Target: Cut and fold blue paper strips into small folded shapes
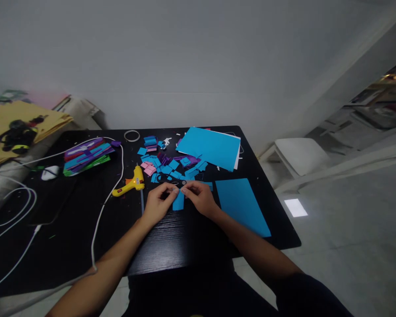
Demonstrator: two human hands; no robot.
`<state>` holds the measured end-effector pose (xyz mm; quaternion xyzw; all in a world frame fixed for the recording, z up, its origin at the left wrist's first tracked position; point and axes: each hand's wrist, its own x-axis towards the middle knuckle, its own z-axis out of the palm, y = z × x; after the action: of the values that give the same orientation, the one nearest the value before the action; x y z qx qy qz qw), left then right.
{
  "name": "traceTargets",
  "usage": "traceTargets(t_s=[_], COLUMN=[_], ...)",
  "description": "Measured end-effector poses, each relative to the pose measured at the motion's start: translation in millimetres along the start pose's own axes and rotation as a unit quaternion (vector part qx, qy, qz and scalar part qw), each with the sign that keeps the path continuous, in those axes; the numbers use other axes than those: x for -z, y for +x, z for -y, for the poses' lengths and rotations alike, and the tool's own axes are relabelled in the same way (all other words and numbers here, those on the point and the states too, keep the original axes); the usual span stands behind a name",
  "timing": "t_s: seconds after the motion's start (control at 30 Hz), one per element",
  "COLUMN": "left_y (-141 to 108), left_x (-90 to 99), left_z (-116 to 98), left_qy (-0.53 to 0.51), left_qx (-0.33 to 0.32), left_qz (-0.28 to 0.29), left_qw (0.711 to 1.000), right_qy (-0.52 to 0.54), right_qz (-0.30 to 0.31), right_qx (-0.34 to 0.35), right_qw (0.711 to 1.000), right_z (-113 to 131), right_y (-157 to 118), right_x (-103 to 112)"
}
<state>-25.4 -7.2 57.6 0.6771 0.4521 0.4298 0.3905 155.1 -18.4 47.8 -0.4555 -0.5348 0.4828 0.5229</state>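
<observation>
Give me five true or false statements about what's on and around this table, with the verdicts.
1. The left hand and right hand hold one small blue paper piece. True.
2. The glue gun is purple. False: the glue gun is yellow.
3. A large blue sheet lies right of the hands. True.
4. The stool stands left of the table. False: the stool is right of the table.
5. Pink pieces lie among the scraps. True.

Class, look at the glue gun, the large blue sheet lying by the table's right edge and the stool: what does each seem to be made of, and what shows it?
Glue gun: probably hard plastic, glossy yellow, with a smooth moulded shape.
Blue sheet: likely matt paper or thin card, flat with straight edges.
Stool: perhaps pale plastic or painted wood; its plain surface leaves this open.
</observation>
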Motion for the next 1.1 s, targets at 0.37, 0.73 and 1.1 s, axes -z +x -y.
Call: traceTargets(t_s=[0.37, 0.73, 1.1], left_y=[1.2, 3.2, 3.3], left_x=[0.6, 1.0, 2.3], left_z=[-2.5, 2.3, 3.0], left_qy=[-0.012, -0.002, 0.015], left_qx=[-0.005, -0.004, -0.016], left_qz=[-0.007, 0.009, 0.063], left_qw=[1.0, 1.0, 0.998], right_qy=[0.005, -0.025, -0.097], right_qz=[0.008, 0.002, 0.064], right_qx=[-0.018, -0.008, 0.029], right_qw=[1.0, 1.0, 0.993], right_z=[2.1, -1.6, -1.3], right_y=[2.2, 1.6, -1.4], right_x=[3.5, 2.3, 5.4])
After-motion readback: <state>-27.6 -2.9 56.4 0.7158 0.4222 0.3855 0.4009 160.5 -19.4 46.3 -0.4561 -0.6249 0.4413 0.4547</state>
